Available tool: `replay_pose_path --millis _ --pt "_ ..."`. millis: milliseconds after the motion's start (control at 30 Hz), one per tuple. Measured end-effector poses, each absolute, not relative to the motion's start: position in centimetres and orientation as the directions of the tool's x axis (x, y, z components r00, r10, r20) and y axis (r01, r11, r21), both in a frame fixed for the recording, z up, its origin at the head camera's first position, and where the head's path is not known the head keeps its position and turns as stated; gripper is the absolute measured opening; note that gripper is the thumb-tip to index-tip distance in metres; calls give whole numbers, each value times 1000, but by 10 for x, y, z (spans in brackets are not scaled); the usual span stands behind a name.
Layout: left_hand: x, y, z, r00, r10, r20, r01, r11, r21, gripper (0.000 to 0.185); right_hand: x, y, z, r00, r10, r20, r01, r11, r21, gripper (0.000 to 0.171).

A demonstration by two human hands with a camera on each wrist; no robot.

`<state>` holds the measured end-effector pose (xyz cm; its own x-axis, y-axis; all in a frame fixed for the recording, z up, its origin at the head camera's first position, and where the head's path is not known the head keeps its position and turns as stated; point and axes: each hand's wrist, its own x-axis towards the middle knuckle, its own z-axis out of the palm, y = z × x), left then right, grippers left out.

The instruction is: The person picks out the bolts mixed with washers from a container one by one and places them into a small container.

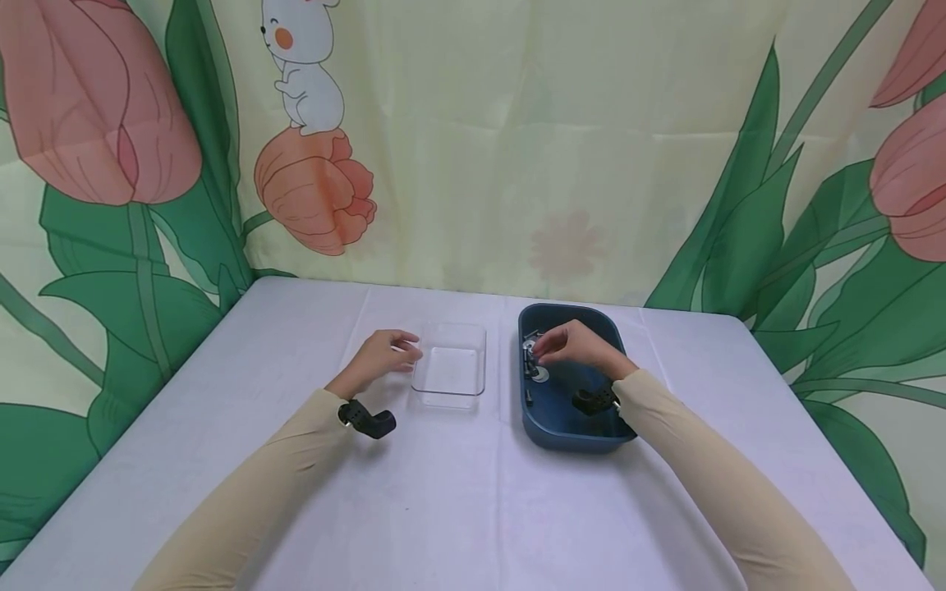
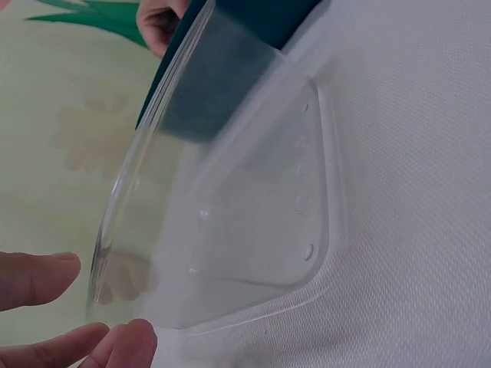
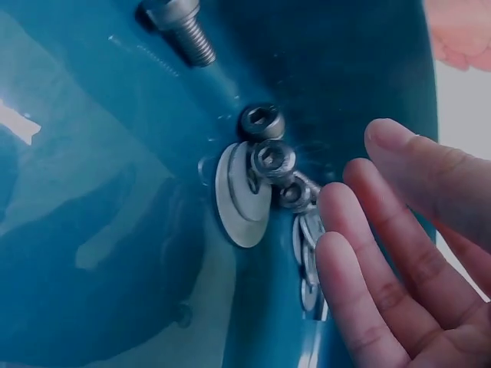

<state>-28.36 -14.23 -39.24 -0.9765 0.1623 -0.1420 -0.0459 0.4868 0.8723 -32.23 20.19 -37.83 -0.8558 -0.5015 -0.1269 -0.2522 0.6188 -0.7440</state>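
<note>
Currently the left hand (image 1: 380,355) rests open-fingered beside the clear tray (image 1: 449,389), gripping nothing. Right hand (image 1: 572,345) hovers over washers (image 3: 244,195) and bolts (image 3: 262,123) in the blue bin (image 1: 569,431), fingers relaxed, holding nothing.

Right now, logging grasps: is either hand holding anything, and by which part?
Nothing is held. Right hand hovers open beside the washers; left hand sits open beside the clear container.

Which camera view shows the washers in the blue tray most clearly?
The right wrist view: the washers lie close up beside bolts, near the right hand. The head view shows only small grey specks in the blue tray. The left wrist view shows none.
</note>
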Motion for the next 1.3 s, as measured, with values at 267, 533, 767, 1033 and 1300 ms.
replay_pose_path --millis 267,533,767,1033,1300 --pt "-285 -141 -396 -978 157 -136 -42 495 868 43 -328 198 -384 -858 -482 -176 -215 649 -730 23" --pt "-286 -141 -399 -980 156 -127 -33 499 866 42 -331 195 -388 -853 -487 -185 -225 665 -712 18" --pt "-284 -140 -397 -979 164 -123 -26 496 868 42 -334 194 -392 -862 -466 -201 -217 697 -683 15" --pt "-285 -141 -398 -977 159 -142 -45 496 867 42 -335 192 -389 -838 -496 -226 -251 720 -647 14" --pt "-284 -140 -399 -976 167 -140 -42 484 874 42 -337 195 -388 -819 -517 -249 -283 742 -608 14"
